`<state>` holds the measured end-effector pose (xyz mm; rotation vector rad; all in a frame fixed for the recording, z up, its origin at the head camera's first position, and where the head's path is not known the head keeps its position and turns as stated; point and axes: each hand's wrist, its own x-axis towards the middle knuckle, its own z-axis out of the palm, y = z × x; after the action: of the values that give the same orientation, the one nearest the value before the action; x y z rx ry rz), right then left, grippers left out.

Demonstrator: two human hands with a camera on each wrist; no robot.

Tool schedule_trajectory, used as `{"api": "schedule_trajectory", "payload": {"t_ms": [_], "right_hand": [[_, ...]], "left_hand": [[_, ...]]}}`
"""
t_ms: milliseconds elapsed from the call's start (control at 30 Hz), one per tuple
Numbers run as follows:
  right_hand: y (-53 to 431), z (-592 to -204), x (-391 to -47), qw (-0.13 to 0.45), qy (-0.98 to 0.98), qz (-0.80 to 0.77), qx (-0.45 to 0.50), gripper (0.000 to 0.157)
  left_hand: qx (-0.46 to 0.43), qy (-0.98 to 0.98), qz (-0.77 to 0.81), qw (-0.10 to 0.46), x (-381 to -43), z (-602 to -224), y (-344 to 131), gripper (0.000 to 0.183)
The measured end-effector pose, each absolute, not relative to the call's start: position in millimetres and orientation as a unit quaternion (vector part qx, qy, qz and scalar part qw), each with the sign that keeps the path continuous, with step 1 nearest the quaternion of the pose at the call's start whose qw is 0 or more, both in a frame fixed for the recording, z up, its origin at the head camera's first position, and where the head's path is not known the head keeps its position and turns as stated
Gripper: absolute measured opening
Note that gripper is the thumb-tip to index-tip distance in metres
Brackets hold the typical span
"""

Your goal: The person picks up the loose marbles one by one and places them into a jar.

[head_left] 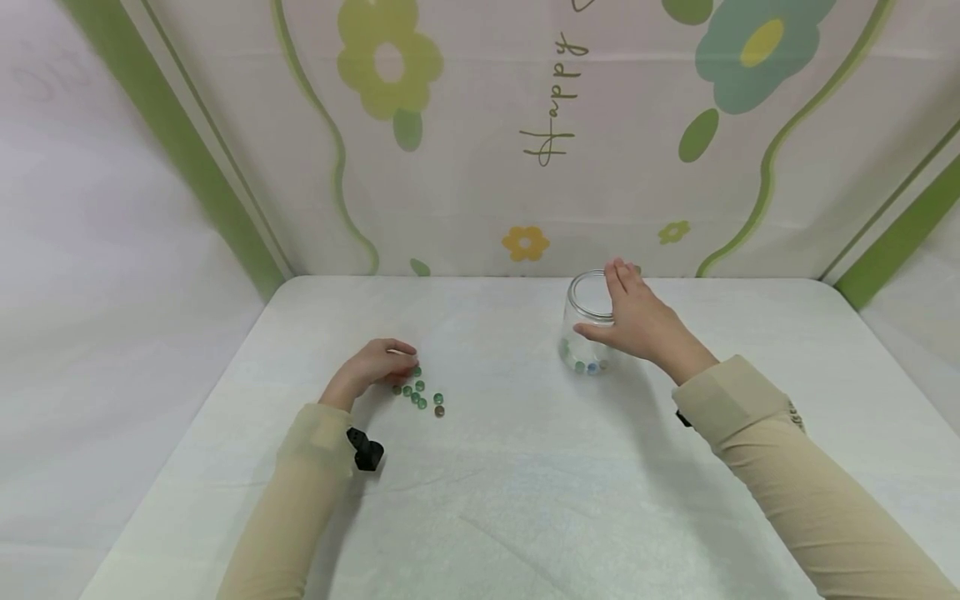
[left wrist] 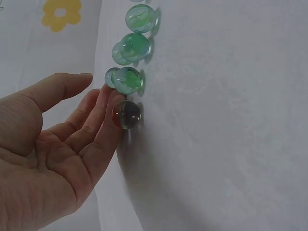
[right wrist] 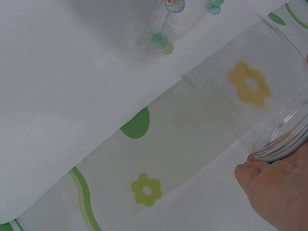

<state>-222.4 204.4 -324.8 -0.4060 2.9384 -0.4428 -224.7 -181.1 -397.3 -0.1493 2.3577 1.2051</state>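
Several green glass marbles [head_left: 419, 386] and a brownish one [head_left: 439, 411] lie on the left of the table. My left hand [head_left: 378, 362] is right beside them. Its thumb stands apart from the fingers in the left wrist view, where the fingertips reach behind a reddish-dark marble [left wrist: 126, 115] and a green marble [left wrist: 128, 80]; whether they touch these is unclear. At the back right stands an upright, lidless glass jar [head_left: 577, 329] with several marbles [head_left: 592, 367] at its bottom. My right hand [head_left: 637, 321] holds the jar near its rim, thumb across the front.
A white cloth covers the table [head_left: 495, 492]. Behind its far edge hangs a curtain [head_left: 465, 192] with printed flowers, and white sheets flank both sides. A small black device [head_left: 367, 452] sits at the left wrist.
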Motion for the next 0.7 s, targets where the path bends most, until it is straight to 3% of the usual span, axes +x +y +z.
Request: {"api": "schedule_trajectory", "payload": {"t_ms": [700], "right_hand": [[204.5,-325.3,-222.2,0.069,0.977,-0.147,-0.135,0.103]], "left_hand": [[-0.027,0.879,0.412,0.239,-226.1,-399.9,-173.0,0.036]]}}
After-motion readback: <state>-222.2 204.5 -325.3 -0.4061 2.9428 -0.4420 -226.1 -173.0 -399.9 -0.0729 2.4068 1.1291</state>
